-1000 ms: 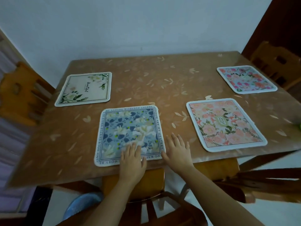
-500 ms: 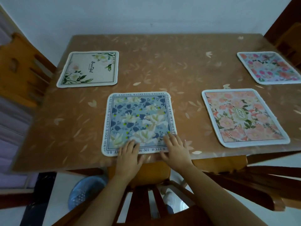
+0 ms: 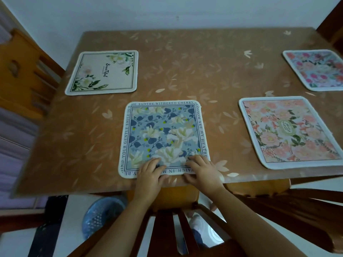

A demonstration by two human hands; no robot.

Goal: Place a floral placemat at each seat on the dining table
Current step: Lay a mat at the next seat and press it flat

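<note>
A blue floral placemat (image 3: 163,134) with a lettered border lies at the near middle of the brown dining table (image 3: 194,71). My left hand (image 3: 150,173) and my right hand (image 3: 204,171) rest side by side on its near edge, fingers on top and thumbs along the rim. A pink floral placemat (image 3: 289,130) lies at the near right. Another pink and blue one (image 3: 317,69) lies at the far right, partly cut off by the frame. A cream placemat with green leaves (image 3: 104,73) lies at the far left.
A wooden chair back (image 3: 176,225) stands right below my arms, and another chair (image 3: 297,210) is at the near right. A lighter wooden chair (image 3: 20,71) stands by the table's left side. A blue basket (image 3: 100,216) sits on the floor. The far table edge meets a wall.
My view has shifted closer and to the left. My right hand has slid from the bare table onto the blue placemat's near right corner. The left hand stays on the mat.
</note>
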